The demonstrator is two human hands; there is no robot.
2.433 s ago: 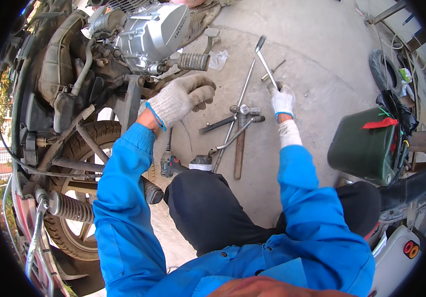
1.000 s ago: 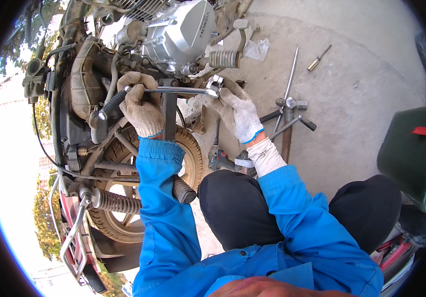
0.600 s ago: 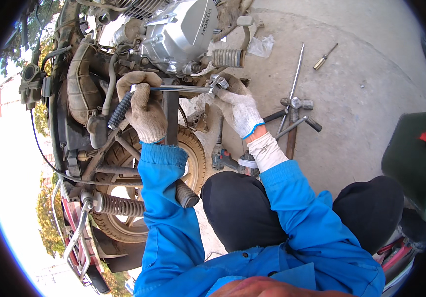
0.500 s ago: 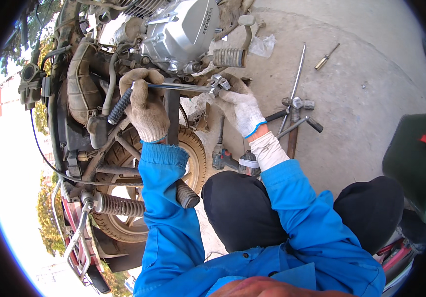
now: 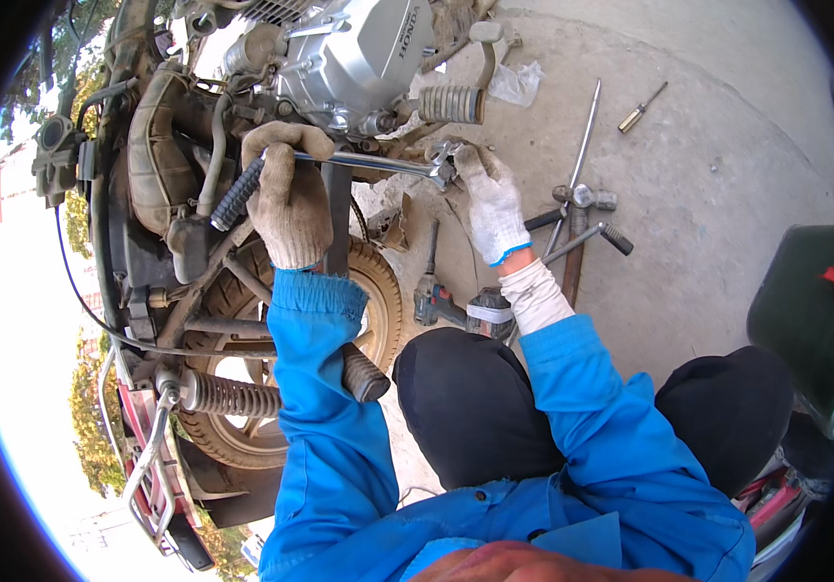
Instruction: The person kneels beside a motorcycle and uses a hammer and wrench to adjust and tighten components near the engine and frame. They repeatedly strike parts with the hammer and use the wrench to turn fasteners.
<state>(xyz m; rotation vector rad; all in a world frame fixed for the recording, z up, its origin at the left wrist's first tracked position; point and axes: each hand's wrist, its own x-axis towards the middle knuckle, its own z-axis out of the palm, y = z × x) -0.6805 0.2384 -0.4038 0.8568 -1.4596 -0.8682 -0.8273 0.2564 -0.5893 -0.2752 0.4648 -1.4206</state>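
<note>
My gloved left hand (image 5: 289,204) is closed round the pedal end of a chrome lever (image 5: 378,163) with a black ridged rubber (image 5: 236,195) on it. My gloved right hand (image 5: 490,204) grips the clamp end (image 5: 443,165). The lever lies horizontally between my hands, just below the silver engine case (image 5: 344,73) and beside the footpeg (image 5: 449,105) of the motorcycle. Whether the clamp touches a part behind it I cannot tell. Below my hands are the rear wheel (image 5: 383,301) and a dark frame bar (image 5: 336,238).
On the concrete floor are a cordless driver (image 5: 432,301), a hammer (image 5: 592,200), a long bar (image 5: 587,121), a screwdriver (image 5: 640,110) and a plastic bag (image 5: 516,85). A dark green can (image 5: 795,320) stands right. A shock absorber (image 5: 223,393) is at lower left.
The lever, earlier in my right hand over the floor, is now beside the engine in both hands. In the last second it rose slightly, and my right hand shifted its hold at the clamp.
</note>
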